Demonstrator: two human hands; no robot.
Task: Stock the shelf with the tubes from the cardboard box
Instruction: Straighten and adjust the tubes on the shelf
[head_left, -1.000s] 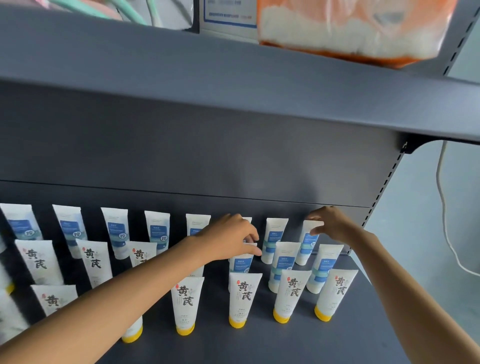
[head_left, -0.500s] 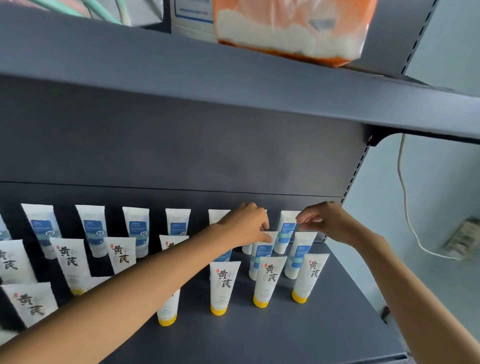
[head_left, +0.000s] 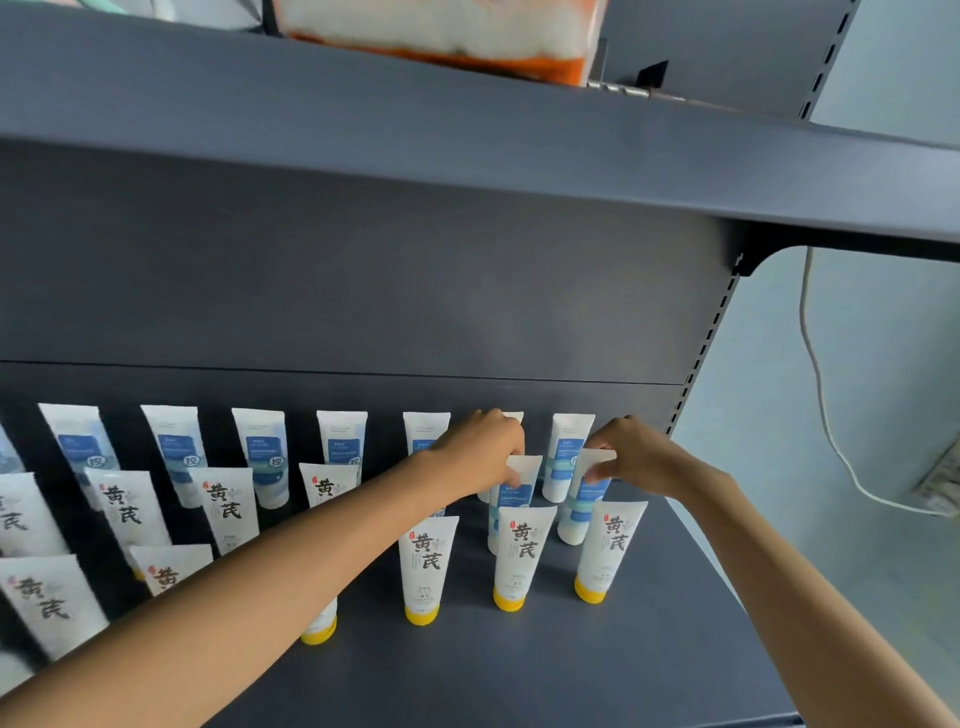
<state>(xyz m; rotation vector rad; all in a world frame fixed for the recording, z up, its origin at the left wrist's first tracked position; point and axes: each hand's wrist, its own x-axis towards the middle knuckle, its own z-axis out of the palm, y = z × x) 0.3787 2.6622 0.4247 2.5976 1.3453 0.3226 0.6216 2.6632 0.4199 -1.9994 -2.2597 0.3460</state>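
1. Dark grey metal shelving filled the view: a shelf (head_left: 597, 670) carried rows of upright tubes, with an upper shelf (head_left: 467, 135) overhead holding an orange-and-white packet (head_left: 441, 31).
2. Blue-labelled tubes (head_left: 262, 454) lined the shelf's back edge, against the back panel (head_left: 363, 291).
3. Yellow-capped tubes (head_left: 426, 566) with black characters stood nearer the front edge, caps down.
4. Left hand (head_left: 480, 452) reached toward the back right corner, its fingers (head_left: 511, 475) curled and pinching the top of a blue-labelled tube (head_left: 511, 493) in the second row.
5. Right hand (head_left: 641, 457) was just beside it, fingers (head_left: 597, 473) pinching the flat top of the neighbouring blue tube (head_left: 589, 493), nearest the right edge.
6. Both held tubes stood upright behind the yellow-capped front row.
7. White cable (head_left: 826, 415) hung down the pale wall beyond the shelf's right edge.
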